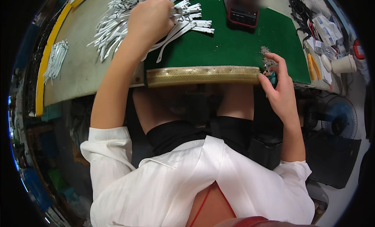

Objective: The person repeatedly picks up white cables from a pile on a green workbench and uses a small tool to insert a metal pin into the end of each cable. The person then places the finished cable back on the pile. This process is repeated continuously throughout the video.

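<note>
White eyeglass temples [113, 25] lie in a large heap at the back left of the green mat. My left hand [150, 20] reaches into the heap's right side, with its fingers curled on a temple; its fingertips are mostly hidden. Several temples [203, 25] fan out to the right of that hand. At the mat's front right, my right hand [279, 86] is closed around a small teal-handled tool [272, 79] with a metal end. That tool is partly covered by the fingers. Just beyond it lies a scatter of tiny metal screws [269, 57].
A gold mesh-patterned strip [203, 75] runs along the table's front edge. Farther back lies a red-cased phone [243, 16]. Orange-handled pliers [312, 67] and a white cup [343, 65] are on the right. A smaller temple bundle [57, 61] sits far left. A fan [338, 117] stands below, right.
</note>
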The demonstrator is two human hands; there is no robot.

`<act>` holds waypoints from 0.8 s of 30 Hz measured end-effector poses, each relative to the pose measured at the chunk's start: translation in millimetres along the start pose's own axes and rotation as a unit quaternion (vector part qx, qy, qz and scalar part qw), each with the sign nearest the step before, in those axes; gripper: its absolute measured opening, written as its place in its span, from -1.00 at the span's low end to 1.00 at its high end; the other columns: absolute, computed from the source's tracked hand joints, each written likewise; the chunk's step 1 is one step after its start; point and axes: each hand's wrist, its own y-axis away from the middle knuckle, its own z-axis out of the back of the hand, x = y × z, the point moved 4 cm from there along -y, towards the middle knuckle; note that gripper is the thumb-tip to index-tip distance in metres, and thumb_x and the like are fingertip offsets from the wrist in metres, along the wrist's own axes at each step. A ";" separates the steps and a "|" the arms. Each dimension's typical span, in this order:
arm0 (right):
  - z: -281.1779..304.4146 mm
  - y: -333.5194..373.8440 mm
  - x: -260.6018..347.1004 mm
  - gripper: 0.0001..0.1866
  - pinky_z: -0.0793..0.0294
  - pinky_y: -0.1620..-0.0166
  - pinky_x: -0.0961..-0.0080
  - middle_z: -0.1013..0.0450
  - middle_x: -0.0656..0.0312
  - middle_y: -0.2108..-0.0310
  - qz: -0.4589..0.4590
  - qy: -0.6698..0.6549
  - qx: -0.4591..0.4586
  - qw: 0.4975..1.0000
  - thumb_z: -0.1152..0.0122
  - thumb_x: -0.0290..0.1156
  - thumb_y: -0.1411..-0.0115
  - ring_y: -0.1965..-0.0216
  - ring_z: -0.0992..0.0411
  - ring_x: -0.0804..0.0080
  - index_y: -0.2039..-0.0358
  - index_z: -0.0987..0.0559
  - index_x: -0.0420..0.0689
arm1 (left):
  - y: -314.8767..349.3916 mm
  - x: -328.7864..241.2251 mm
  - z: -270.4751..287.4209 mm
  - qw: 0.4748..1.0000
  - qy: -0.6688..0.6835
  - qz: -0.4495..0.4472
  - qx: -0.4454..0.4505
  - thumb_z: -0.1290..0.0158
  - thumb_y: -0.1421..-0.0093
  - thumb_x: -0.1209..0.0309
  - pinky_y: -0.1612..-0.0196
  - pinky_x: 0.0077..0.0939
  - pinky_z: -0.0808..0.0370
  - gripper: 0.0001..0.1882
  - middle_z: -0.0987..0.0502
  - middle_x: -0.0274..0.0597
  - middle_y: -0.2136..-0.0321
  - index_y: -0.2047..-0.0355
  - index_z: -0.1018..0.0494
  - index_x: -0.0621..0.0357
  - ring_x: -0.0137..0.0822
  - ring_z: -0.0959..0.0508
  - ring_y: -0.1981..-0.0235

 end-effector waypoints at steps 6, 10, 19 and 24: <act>23.3 -10.1 -10.5 -0.60 -0.45 0.23 0.37 -0.45 0.05 0.32 -0.015 0.056 0.043 0.997 -0.14 -0.46 -0.15 0.36 -0.48 0.11 -0.03 -0.38 -0.10 | -18.1 3.7 -13.4 0.997 -0.029 -0.067 0.021 -0.20 -0.05 0.38 0.20 -0.15 -0.53 -0.82 -0.61 -0.04 0.38 0.33 -0.60 0.15 0.01 -0.61 0.29; 27.8 -20.7 -14.1 -0.69 -0.46 0.14 0.27 -0.46 0.03 0.22 0.049 0.147 0.098 0.983 -0.12 -0.44 -0.15 0.22 -0.48 0.06 0.07 -0.42 -0.10 | -24.8 22.1 4.1 0.995 0.096 -0.027 0.013 -0.22 -0.16 0.29 0.28 -0.25 -0.50 -0.77 -0.64 -0.02 0.40 0.23 -0.60 0.14 -0.04 -0.63 0.36; 9.3 -35.8 -6.5 -0.68 -0.49 0.14 0.20 -0.48 -0.02 0.25 0.082 0.189 0.105 0.973 -0.09 -0.45 -0.18 0.24 -0.50 0.02 0.03 -0.44 -0.19 | 0.1 18.6 31.1 0.905 0.422 0.047 0.016 -0.30 -0.15 0.21 0.51 -0.68 -0.19 -0.65 -0.47 -0.48 0.57 0.16 -0.61 0.16 -0.63 -0.33 0.58; -1.5 -43.1 0.7 -0.62 -0.51 0.15 0.19 -0.48 -0.06 0.21 0.079 0.254 0.127 0.956 -0.09 -0.43 -0.20 0.26 -0.52 -0.01 -0.05 -0.48 -0.18 | 25.5 -33.5 33.7 0.854 0.519 0.019 0.038 -0.28 -0.13 0.43 0.56 -0.75 -0.14 -0.62 -0.49 -0.52 0.55 0.01 -0.57 0.12 -0.70 -0.31 0.61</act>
